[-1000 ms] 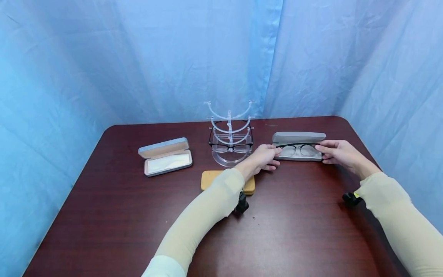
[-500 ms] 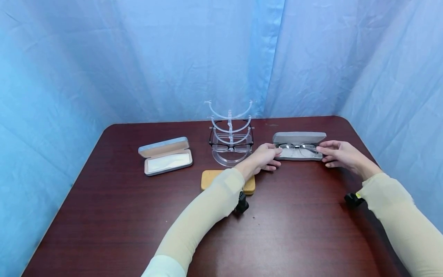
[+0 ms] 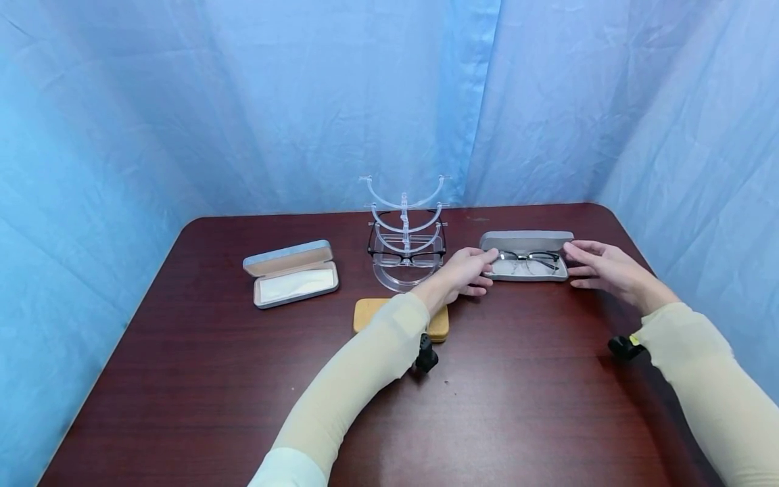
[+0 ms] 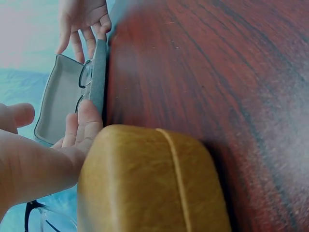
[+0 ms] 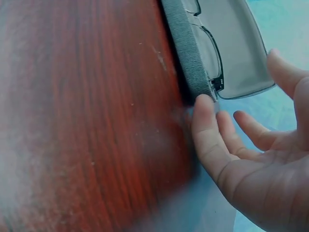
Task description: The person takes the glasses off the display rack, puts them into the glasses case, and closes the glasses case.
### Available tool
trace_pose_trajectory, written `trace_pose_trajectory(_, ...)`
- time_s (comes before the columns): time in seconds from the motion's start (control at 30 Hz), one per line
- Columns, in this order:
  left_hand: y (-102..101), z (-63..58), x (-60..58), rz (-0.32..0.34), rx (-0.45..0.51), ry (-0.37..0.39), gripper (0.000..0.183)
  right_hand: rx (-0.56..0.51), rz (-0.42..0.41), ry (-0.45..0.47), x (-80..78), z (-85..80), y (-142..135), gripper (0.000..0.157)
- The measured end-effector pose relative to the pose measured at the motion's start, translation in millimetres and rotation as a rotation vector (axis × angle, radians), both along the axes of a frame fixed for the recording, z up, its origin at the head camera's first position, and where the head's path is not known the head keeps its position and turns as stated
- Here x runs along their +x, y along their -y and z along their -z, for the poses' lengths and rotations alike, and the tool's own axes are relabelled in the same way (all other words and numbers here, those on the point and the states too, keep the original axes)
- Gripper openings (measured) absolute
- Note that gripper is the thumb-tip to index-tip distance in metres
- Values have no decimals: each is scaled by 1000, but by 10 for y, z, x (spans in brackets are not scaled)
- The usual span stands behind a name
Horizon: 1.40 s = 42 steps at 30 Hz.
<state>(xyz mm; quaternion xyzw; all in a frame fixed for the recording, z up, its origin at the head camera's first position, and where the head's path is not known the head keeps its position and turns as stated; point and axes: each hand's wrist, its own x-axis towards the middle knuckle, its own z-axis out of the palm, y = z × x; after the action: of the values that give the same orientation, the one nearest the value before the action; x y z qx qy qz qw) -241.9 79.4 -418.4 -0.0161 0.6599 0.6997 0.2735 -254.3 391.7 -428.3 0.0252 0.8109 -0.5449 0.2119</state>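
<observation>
A pair of black-framed eyeglasses (image 3: 528, 257) lies in an opened grey glasses case (image 3: 527, 276) at the right of the table. Its lid (image 5: 235, 53) stands raised at the back. At the case's left end is my left hand (image 3: 460, 274), thumb apart from the loosely extended fingers and nothing held. My right hand (image 3: 608, 270) is at the other end, its thumb by the lid's corner and the fingertips close to the base. Whether the fingertips touch the case is hard to tell.
Left of the case stands a clear tiered display rack (image 3: 404, 233) holding black-framed glasses (image 3: 389, 260). A closed yellow case (image 3: 371, 312) lies under my left forearm. Farther left, another open case (image 3: 292, 274) has a white cloth in it. Blue curtains (image 3: 304, 101) surround the table.
The glasses, pinched by both hands at first, have come down into the grey case. Both hands have let go of them. My right thumb has lifted toward the lid.
</observation>
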Motion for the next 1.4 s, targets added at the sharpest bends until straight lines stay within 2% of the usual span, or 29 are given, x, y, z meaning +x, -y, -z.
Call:
trace_pose_trajectory(0.3, 7, -61, -27, -77, -17, -11, 53, -111, -2, 68, -58, -91, 8, 90)
trace_pose_trajectory(0.53, 6, -53, -43, -108, -7, 20, 72, -91, 1, 103, -98, -141, 91, 98)
trace_pose_trajectory(0.63, 14, -46, -51, -110, 10, 24, 73, -87, 16, 114, -116, -138, 114, 99)
trace_pose_trajectory(0.83, 23, -42, -63, -87, 28, 24, 62, -76, 44, 126, -143, -116, 130, 103)
trace_pose_trajectory(1.07, 50, -62, -76, -54, 53, 30, 60, -93, 47, 125, -126, -111, 106, 93)
trace_pose_trajectory(1.2, 58, -74, -81, -46, 68, 34, 55, -158, 49, 149, -137, -110, 80, 89)
trace_pose_trajectory(1.4, 12, -19, -88, -76, 61, 24, 38, -253, 44, 199, -137, -70, 37, 87)
